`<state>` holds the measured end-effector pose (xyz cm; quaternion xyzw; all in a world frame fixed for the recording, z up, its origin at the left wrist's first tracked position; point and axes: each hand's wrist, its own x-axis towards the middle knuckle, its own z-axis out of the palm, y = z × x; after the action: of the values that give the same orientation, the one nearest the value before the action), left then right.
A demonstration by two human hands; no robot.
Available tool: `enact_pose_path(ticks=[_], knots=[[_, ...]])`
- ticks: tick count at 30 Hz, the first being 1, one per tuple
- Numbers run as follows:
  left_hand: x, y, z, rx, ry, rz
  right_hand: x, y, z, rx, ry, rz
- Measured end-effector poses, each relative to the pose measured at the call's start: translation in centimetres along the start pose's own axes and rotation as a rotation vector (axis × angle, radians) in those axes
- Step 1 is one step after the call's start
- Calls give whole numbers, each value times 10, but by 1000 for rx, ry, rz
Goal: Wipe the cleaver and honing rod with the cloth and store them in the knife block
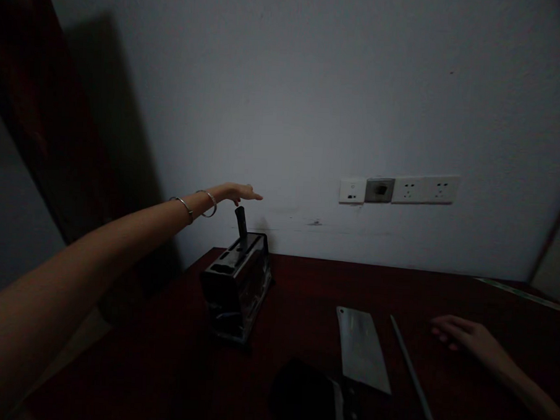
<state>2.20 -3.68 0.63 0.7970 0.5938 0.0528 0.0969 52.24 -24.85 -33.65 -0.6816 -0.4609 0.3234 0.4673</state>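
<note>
Dim light lay over a pale wall (313,81) and a dark reddish wooden table (162,366) pushed against it, with a row of white sockets (399,190) fixed to the wall just above the table's far edge. At the left of the table, close to the wall, stood a black knife block (237,282) with several slots in its top, and a single dark handle (241,221) stuck straight up from the slot nearest the wall. The person's left hand (237,192) was stretched far out over the block, fingers loose and extended toward the wall, gripping nothing; it hung just above the top of that handle, and I could not tell whether the thumb touched it. Two thin bangles (201,205) sat on that wrist. Well apart, at the right side of the table, the right hand (460,334) lay flat, palm down and relaxed on the wood, with nothing in its grasp. Just to its left lay a long thin steel rod (412,370), pointing away toward the wall, and beside that a broad cleaver (362,350) lay flat, blade end away from the person. Near the table's front edge, touching the cleaver's handle end, sat a dark rounded shape (302,397) too shadowed to make out. A dark wooden panel (34,100) filled the left edge of the room.
</note>
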Motion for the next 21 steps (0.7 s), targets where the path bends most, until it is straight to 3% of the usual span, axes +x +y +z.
enact_pose_path(ticks=[6, 12, 16, 21], knots=[[7, 42, -13, 90, 348, 136, -1, -1, 2, 9, -2, -17], [12, 105, 1, 126, 477, 249, -4, -4, 4, 27, -4, -28], [12, 142, 39, 105, 504, 379, -10, -12, 5, 26, -2, -49], [11, 166, 125, -26, 340, 351, -15, -20, 8, 39, 11, -63]])
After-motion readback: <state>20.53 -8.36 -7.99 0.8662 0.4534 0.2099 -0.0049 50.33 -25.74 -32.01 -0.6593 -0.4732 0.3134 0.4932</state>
